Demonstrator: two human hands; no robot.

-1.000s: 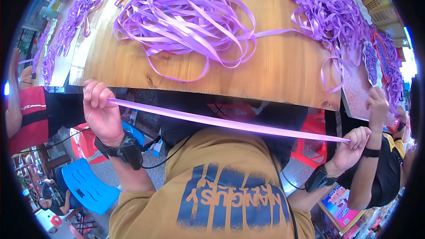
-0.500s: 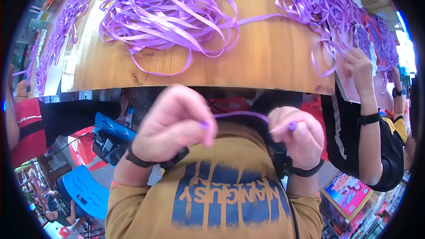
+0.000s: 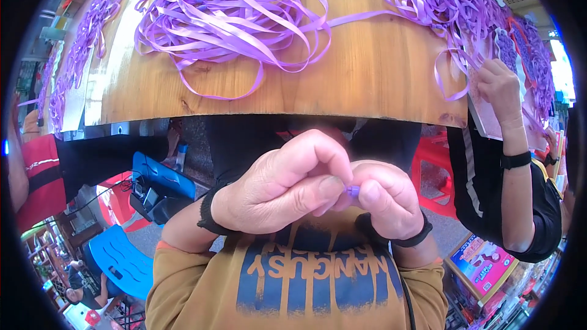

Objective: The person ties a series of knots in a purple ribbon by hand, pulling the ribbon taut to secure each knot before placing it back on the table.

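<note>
My left hand (image 3: 284, 186) and my right hand (image 3: 389, 198) meet in front of my chest, below the table's near edge. A small purple plastic piece (image 3: 353, 191), like a cap or clip, shows between their fingertips. My right thumb and fingers are closed on it. Thumb and forefinger of my left hand are pinched together against its other side. The narrow purple ribbon seen between my hands a moment earlier is now hidden by my fingers.
On the wooden table (image 3: 342, 95) ahead lies a loose heap of purple ribbon (image 3: 232, 21). A strand links it to a bigger pile (image 3: 440, 0) at right, where a co-worker's hand (image 3: 498, 88) reaches in. A red stool (image 3: 431, 168) and a blue stool (image 3: 121, 260) stand nearby.
My hands have come together from apart. The ribbon stretched between them has gone out of sight, and the small purple piece now sits where the fingertips meet.
</note>
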